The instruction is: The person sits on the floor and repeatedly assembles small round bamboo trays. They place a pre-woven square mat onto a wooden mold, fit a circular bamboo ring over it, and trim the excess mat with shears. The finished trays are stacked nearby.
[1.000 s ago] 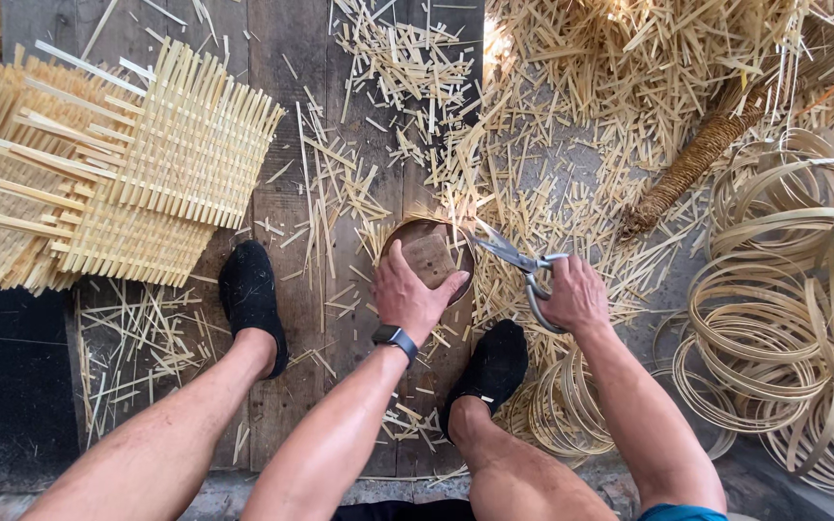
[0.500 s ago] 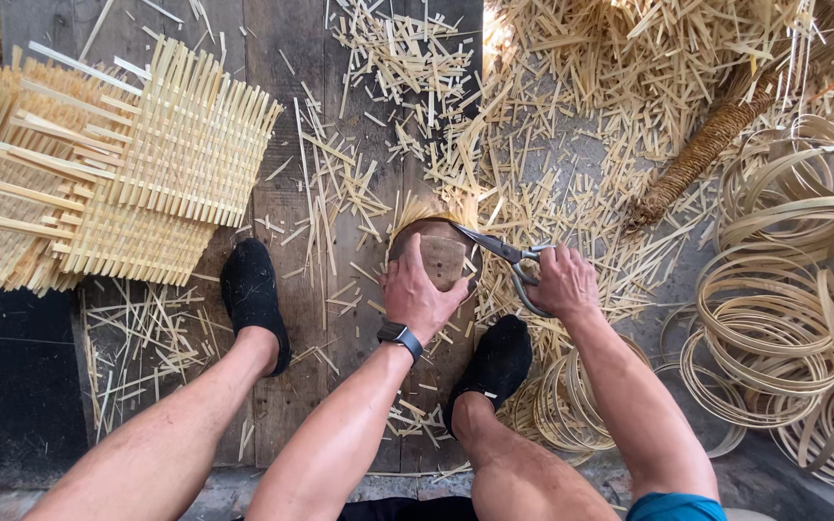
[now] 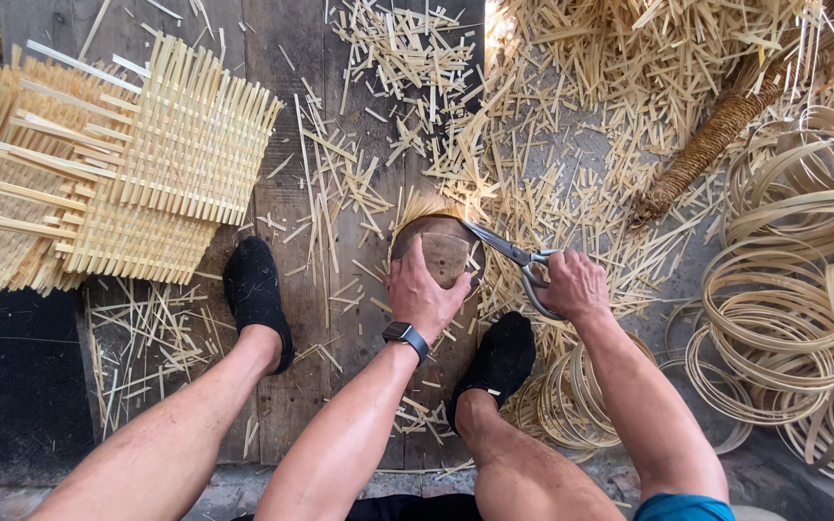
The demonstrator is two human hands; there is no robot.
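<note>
My left hand (image 3: 424, 292), with a dark watch on its wrist, presses down on a small round woven bamboo basket piece (image 3: 443, 243) with a brown rim, lying on the wooden boards between my feet. My right hand (image 3: 576, 285) grips a pair of metal scissors (image 3: 506, 253). Their blades reach left to the upper right edge of the round piece, where bamboo strip ends stick out past the rim.
Stacked square woven bamboo mats (image 3: 98, 174) lie at the upper left. Coiled bamboo hoops (image 3: 803, 289) fill the right side, with more coils (image 3: 571, 405) by my right foot. Cut bamboo slivers (image 3: 581, 116) litter the boards. My black-socked feet (image 3: 255, 289) flank the work.
The round piece has been turned slightly under my left hand, and the scissors have shifted along its upper right rim. My feet have stayed put.
</note>
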